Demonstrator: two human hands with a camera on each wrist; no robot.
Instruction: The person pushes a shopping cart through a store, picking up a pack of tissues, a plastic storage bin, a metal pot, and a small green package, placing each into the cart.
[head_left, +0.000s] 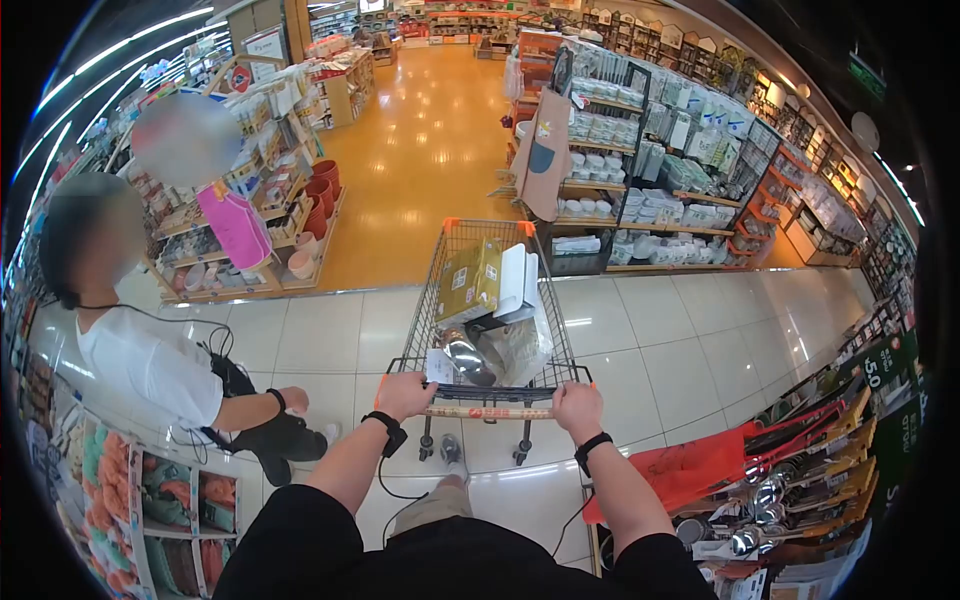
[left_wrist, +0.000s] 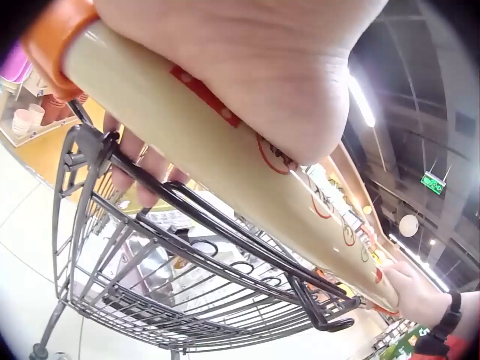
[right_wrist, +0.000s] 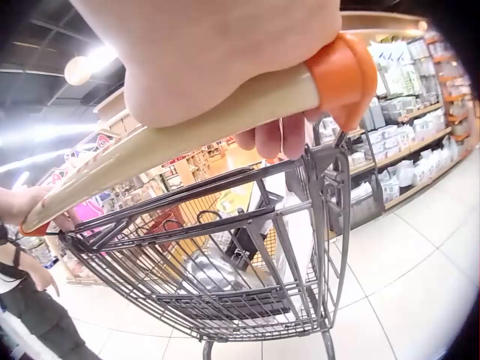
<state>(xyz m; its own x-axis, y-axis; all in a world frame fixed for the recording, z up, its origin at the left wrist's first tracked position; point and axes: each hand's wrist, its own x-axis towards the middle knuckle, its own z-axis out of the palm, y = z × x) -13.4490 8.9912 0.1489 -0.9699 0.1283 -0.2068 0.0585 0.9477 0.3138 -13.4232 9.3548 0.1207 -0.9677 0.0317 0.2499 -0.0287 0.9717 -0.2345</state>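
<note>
Head view, floors: pale tiles (head_left: 700, 340) covered the near part of the shop, and an orange floor (head_left: 405, 130) ran away to the far end.
Shelving: a tall rack (head_left: 680, 190), packed with white and clear wares, stood at the far right.
Person: a figure in a white shirt (head_left: 150, 350) and dark trousers was at the left, just beside the cart.
Cart: the black wire shopping cart (right_wrist: 232, 306) stood in the middle, upright on the tiles, directly in front of the wearer.
Hanging cloths: a beige apron (head_left: 545, 150) with a blue pocket hung at the left end of the rack; a pink apron (head_left: 235, 222) hung at far left; a red cloth (head_left: 680, 475) lay at near right, beside hanging metal utensils (head_left: 770, 500).
Cart load: a gold box (head_left: 468, 280) leaned at the far left of the basket, a white box (head_left: 517, 282) to its right; nearer lay a shiny metal vessel (head_left: 466, 357).
Handle: the cream bar (head_left: 485, 412), with red markings and orange ends, crossed the cart's near side.
Left hand (head_left: 405, 397): its fingers were curled closed round the bar's left end.
Right hand (head_left: 578, 410): its fingers gripped the right end likewise, closed round it.
Wristbands: a black band (head_left: 592, 450) circled the right wrist, another (head_left: 388, 432) the left.
</note>
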